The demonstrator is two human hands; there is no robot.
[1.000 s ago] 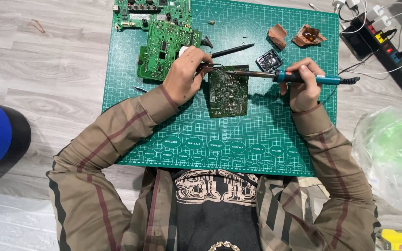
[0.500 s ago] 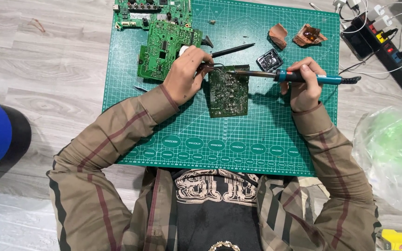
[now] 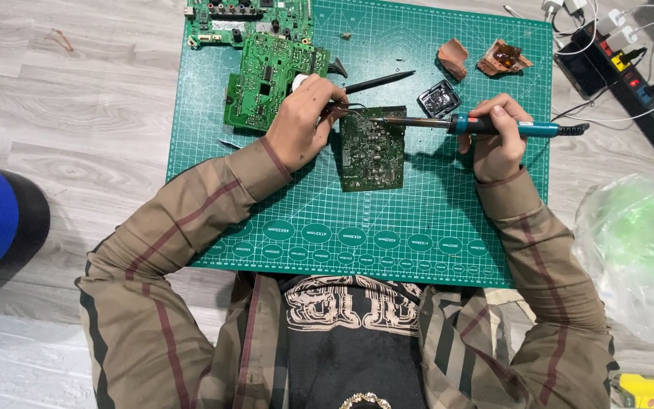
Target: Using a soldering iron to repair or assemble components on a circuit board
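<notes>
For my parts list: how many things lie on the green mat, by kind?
Circuit boards: 3
Soldering iron: 1, in right hand
Black pen-like tool: 1
Small black tin: 1
Brown broken pieces: 2
Total: 8

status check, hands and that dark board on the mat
Right hand grips soldering iron, tip at dark board top edge. Left hand pinches tweezers there. Nothing in the way.

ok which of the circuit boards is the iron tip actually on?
The small dark board at mat centre, between both hands; the soldering iron tip meets its top edge. The two brighter green boards lie further up-left, untouched by the iron.
</notes>
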